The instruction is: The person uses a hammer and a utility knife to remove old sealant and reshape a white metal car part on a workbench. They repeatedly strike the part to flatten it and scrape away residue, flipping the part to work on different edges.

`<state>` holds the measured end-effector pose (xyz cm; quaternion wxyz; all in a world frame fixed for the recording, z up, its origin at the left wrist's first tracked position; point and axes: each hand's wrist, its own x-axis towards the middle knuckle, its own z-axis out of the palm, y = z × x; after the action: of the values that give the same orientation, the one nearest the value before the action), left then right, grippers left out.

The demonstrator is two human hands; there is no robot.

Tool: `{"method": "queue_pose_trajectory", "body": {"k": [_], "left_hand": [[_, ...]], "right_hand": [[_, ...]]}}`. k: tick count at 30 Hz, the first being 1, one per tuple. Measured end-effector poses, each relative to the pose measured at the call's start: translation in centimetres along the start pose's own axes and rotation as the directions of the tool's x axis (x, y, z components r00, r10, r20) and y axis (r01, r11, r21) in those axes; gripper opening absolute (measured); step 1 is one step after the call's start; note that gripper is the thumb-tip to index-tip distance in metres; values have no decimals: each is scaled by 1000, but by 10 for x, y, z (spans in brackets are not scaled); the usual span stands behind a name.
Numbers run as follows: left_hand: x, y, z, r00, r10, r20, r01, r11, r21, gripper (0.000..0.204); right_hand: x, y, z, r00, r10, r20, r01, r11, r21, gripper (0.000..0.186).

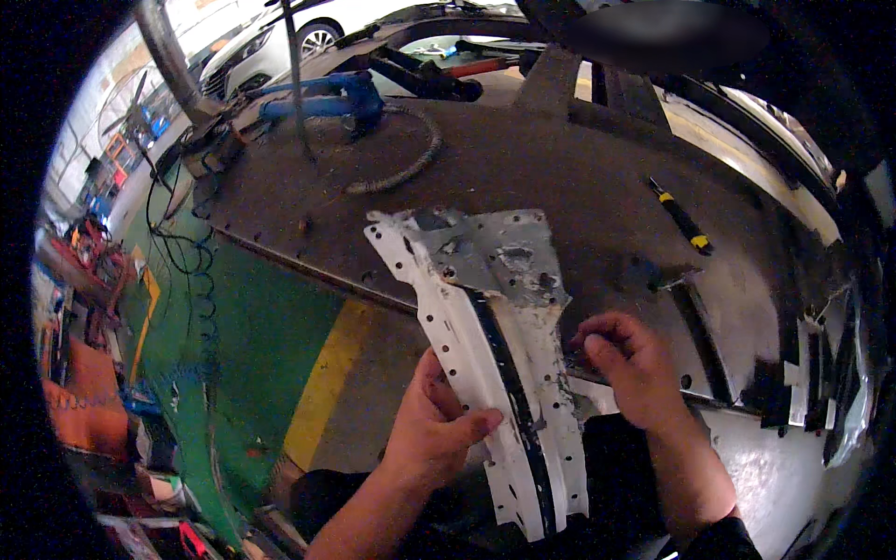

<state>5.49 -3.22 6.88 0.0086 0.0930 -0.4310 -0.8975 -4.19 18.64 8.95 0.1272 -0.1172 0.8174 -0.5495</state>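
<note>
A long white sheet-metal car body panel (504, 322) stands tilted in front of me, its wider grey, scraped upper end over the table's edge. Small holes run along its flanges, and a dark strip goes down its middle. My left hand (439, 425) grips its left flange, thumb on the front and fingers behind. Close to the panel's right edge is my right hand (630, 369), its fingers curled in with thumb and forefinger together. Anything between those fingertips is too small or hidden to make out.
A brown metal work table (504, 159) spreads ahead. On it lie a black tool with yellow bands (683, 222), a hammer-like tool (695, 327) and blue equipment (345, 103) with a ribbed hose (434, 145). Coiled cables (201, 280) hang at the left, above the green floor (252, 327).
</note>
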Motion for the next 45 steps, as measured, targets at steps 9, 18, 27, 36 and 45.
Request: {"method": "queue_pose_trajectory", "body": {"k": [9,18,27,36,45], "left_hand": [[-2,6,-1,997,-20,-68,24,998,53,74],[28,-46,-4,950,-55,-308,-63,931,-360,48],[65,-72,10,913,8,-409,-131,953,-273,39],[69,-62,11,885,-44,-464,-15,992,-123,42],[71,-68,-6,899,-13,-438,-5,999,-40,37]], "right_hand": [[-5,-19,-20,973,-44,-224,-40,933,-357,24],[-36,56,-118,889,-226,-399,-299,375,-877,35],[-30,91,-134,888,-196,-415,-333,348,-876,31],[-40,21,-118,892,102,-439,-319,831,-455,35],[-14,-41,-37,876,-108,470,427,625,-653,69]]}}
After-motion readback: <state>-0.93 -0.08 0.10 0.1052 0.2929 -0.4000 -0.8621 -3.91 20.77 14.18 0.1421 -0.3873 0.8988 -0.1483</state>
